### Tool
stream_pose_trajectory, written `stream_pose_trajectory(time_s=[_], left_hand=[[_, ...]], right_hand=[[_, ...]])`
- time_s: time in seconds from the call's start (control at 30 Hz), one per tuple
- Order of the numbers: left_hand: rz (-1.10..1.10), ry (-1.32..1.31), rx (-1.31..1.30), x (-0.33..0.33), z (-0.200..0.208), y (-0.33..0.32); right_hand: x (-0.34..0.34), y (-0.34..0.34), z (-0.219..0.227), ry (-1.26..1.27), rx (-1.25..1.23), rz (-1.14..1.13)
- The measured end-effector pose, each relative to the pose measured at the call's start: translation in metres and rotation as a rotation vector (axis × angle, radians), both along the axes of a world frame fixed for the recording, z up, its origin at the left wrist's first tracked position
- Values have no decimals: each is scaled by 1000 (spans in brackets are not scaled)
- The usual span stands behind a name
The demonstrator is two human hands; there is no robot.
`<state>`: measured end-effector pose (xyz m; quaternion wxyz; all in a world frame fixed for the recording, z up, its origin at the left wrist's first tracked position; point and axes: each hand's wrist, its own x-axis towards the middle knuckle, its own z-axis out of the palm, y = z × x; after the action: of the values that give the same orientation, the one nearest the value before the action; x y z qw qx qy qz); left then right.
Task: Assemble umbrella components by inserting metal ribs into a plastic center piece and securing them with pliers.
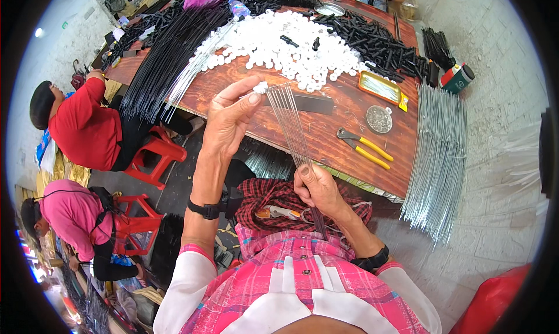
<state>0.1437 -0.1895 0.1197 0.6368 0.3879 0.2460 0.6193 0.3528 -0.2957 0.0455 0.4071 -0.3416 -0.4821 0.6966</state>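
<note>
My left hand (226, 117) is raised over the near edge of the wooden table. Its thumb and fingers pinch a small white plastic piece (261, 88). A fan of thin metal umbrella ribs (289, 120) runs from beside that piece down toward my lap. My right hand (321, 189) is closed round the lower part of the ribs, and their dark ends stick out below the fist. Behind the ribs, a flat dark metal bar (314, 105) lies on the table. To the right rest end-cutting pliers (365, 148) with yellow handles.
White round plastic parts (273, 40) are heaped mid-table, with black tubular parts (372, 43) behind. Black rods (169, 54) overhang the left edge, silver rods (434, 159) the right. A dish of small parts (379, 119) and yellow tray (379, 87) stand right. People sit left on red stools (157, 156).
</note>
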Motion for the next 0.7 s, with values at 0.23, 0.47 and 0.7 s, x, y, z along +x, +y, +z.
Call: stream_pose_trajectory(time_s=[0.23,0.47,0.7], left_hand=[[112,95,43,4,1,-6],[151,81,106,8,-2,-12],[254,71,66,27,4,-20]], right_hand=[[-2,-1,1,-52,2,-58],[-8,-3,1,-96,49,-114],[-15,-8,9,-204,93,-212]])
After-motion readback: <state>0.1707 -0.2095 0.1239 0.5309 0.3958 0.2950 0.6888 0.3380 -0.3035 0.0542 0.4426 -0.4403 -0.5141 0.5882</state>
